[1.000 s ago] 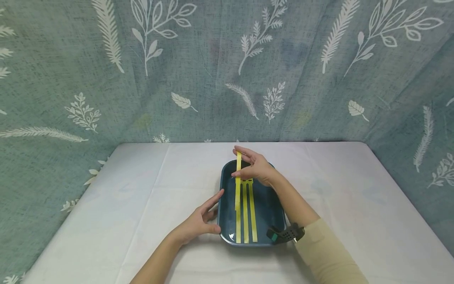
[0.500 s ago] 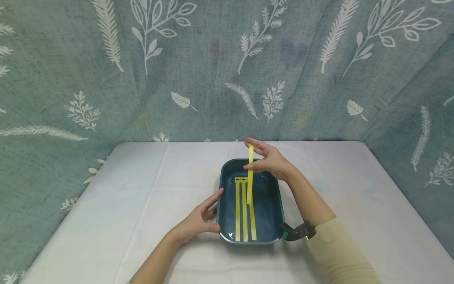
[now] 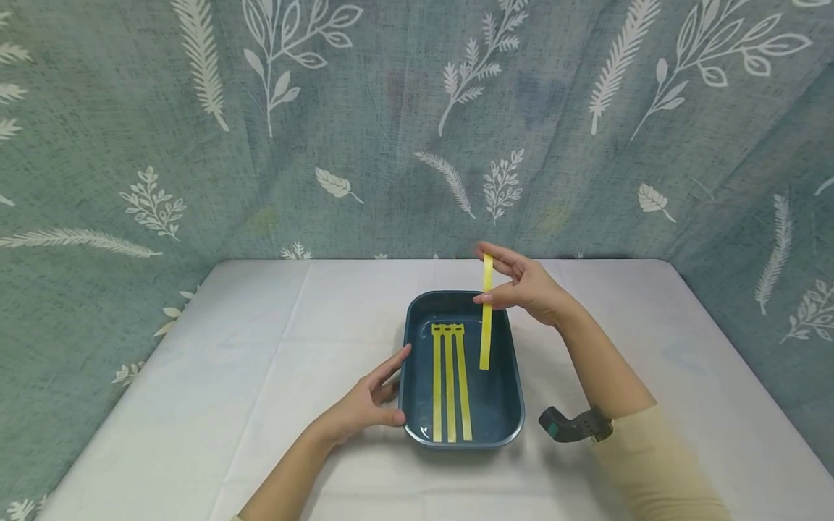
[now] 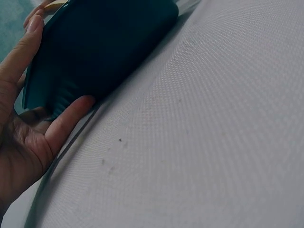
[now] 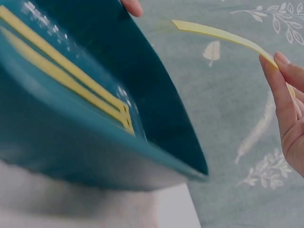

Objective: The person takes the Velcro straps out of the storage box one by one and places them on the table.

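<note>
My right hand (image 3: pixel 531 288) pinches a yellow cable strap (image 3: pixel 485 344) between thumb and fingers. The strap hangs down over the right part of a dark blue tray (image 3: pixel 491 409); in the right wrist view its free end (image 5: pixel 204 29) stretches out from the fingertips. Inside the tray, three more yellow straps (image 3: pixel 449 383) lie side by side, their slotted heads at the far end. At the tray's left side, my left hand (image 3: pixel 358 412) touches the wall with extended fingers and thumb. The left wrist view shows its thumb (image 4: pixel 71 116) against the tray's outer side.
A white cloth (image 3: pixel 313 325) covers the table under the tray. Behind it hangs a grey-green curtain (image 3: pixel 391 130) with white leaf patterns. A black wrist device (image 3: pixel 573 425) sits on the right forearm, beyond the tray's right edge.
My right hand has moved right and slightly away with its strap, from above the leftmost strap to the tray's right part. All three lying straps now show whole. The left hand stays put.
</note>
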{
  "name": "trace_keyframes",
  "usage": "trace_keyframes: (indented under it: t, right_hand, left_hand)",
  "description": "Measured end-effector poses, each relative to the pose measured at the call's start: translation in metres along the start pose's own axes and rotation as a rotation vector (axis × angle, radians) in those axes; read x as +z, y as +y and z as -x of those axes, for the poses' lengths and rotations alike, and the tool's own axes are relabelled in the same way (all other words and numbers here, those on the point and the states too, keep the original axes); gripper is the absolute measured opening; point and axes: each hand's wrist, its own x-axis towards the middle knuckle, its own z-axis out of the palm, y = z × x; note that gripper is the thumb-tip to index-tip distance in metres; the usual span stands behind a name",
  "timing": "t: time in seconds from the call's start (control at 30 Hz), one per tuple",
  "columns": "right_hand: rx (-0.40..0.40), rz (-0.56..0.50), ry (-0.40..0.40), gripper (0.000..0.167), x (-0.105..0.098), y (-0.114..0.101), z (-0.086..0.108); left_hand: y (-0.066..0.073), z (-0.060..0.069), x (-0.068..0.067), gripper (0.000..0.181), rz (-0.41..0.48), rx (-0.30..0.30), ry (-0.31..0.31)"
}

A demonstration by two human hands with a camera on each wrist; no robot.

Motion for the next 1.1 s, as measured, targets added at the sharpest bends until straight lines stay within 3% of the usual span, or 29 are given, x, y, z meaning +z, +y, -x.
trace_keyframes:
  t: [0.57, 0.83, 1.1]
  right_hand:
    - [-0.02, 0.159, -0.012, 0.086, -0.024, -0.007, 0.055]
    - [-0.011, 0.213, 0.006, 0.086, -0.027, 0.003, 0.077]
    - [-0.005, 0.191, 0.04, 0.089, -0.032, 0.025, 0.091]
  left_hand:
    - [0.001, 0.0, 0.001, 0.103, 0.004, 0.006, 0.004]
    - [0.0, 0.0, 0.001, 0.103, 0.007, 0.012, 0.002]
    - [0.0, 0.001, 0.001, 0.103, 0.006, 0.007, 0.009]
